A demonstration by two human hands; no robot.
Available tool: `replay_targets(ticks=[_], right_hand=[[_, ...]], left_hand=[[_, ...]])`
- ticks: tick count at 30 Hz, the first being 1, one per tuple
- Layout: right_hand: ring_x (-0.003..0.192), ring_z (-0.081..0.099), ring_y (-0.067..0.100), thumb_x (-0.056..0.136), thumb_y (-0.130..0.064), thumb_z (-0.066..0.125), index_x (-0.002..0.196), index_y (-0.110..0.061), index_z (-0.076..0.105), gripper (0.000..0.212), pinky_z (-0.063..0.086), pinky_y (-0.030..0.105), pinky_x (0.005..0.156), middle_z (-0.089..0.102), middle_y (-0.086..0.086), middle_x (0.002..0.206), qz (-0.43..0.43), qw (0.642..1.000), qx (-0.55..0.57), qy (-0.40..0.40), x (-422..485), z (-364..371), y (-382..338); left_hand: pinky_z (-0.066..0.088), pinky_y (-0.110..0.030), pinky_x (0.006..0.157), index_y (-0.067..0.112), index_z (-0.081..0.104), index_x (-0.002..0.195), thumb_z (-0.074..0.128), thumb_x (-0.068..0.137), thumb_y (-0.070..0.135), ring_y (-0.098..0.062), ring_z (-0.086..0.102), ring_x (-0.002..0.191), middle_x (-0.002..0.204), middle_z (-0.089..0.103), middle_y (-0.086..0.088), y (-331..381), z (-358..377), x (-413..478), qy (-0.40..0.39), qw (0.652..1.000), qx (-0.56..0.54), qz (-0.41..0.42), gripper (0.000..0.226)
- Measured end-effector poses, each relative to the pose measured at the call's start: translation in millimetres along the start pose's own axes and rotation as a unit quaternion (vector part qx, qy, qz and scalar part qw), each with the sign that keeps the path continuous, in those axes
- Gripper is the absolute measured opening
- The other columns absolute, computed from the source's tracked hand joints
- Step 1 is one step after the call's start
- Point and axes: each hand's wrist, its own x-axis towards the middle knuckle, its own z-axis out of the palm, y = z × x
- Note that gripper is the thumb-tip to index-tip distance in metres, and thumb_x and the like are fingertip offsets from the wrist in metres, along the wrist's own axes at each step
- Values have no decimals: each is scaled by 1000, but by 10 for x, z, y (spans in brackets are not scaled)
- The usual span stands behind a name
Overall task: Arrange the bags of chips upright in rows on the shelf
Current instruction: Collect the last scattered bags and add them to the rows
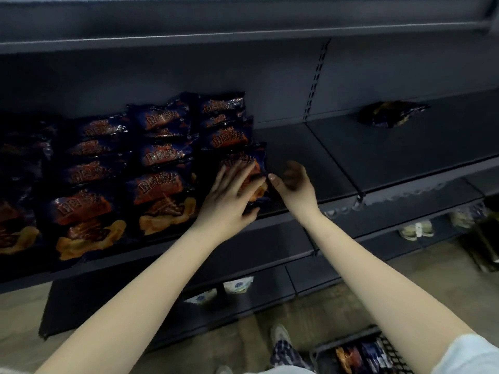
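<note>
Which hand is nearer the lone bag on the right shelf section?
Right. The right hand sits at the right edge of the front bag, left of the lone bag; the left hand lies farther left, on that bag.

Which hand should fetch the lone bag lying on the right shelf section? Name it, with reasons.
Probably right. The right hand sits nearer the lone bag, with bare shelf between them. The left hand lies flat on the front bag of the last row.

Dark shelf: chip bags in rows left; lone bag right.
</note>
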Motion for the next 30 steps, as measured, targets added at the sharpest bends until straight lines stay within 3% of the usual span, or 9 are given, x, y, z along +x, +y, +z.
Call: replay_targets(ticks=[4,9,15,18,23,27,30], right_hand=[[104,54,9,84,-41,65,131,-20,45,55,39,6,71,55,2,124,14,1000,-1,24,-129,-158,-26],[110,56,12,87,-39,61,127,-18,48,47,42,20,86,57,2,124,19,998,1,66,-136,-456,76],[109,57,12,89,-43,58,124,-23,50,41,43,20,83,57,1,124,41,996,1,76,212,-903,288],[108,57,9,89,-42,59,124,-22,51,42,42,15,80,57,0,125,38,996,15,75,463,-1176,377],[102,56,10,88,-41,61,126,-20,50,45,43,19,83,55,2,125,3,995,-56,77,1013,-1826,563],[117,46,19,84,-18,65,127,-12,51,45,39,23,93,50,10,126,-60,978,-173,95,1504,-2423,718],[127,36,31,74,2,61,128,-13,50,57,34,31,106,35,13,140,-96,969,-209,87,1845,-2739,804]], left_hand=[[7,-42,115,21,41,138,63,82,31,-31,19,141,152,27,-7,168,65,73,-17,998,-54,31,61],[18,-45,114,15,45,135,62,84,28,-32,23,139,149,32,-10,374,162,273,-4,994,-99,53,55],[18,-43,114,14,47,132,60,85,27,-32,28,137,147,36,-10,579,389,597,23,993,-110,38,51],[25,-47,112,14,47,132,62,84,26,-32,29,137,146,36,-10,734,583,899,16,993,-116,17,51],[35,-49,106,15,49,130,63,83,27,-31,36,132,143,40,-10,1151,903,1649,3,991,-133,-8,51],[39,-49,102,15,49,130,62,83,29,-29,40,130,141,42,-10,1521,1158,2129,-8,985,-169,-37,50],[36,-49,105,15,48,131,60,85,30,-26,38,131,142,41,-9,1682,1321,2333,-17,985,-164,-54,49]])
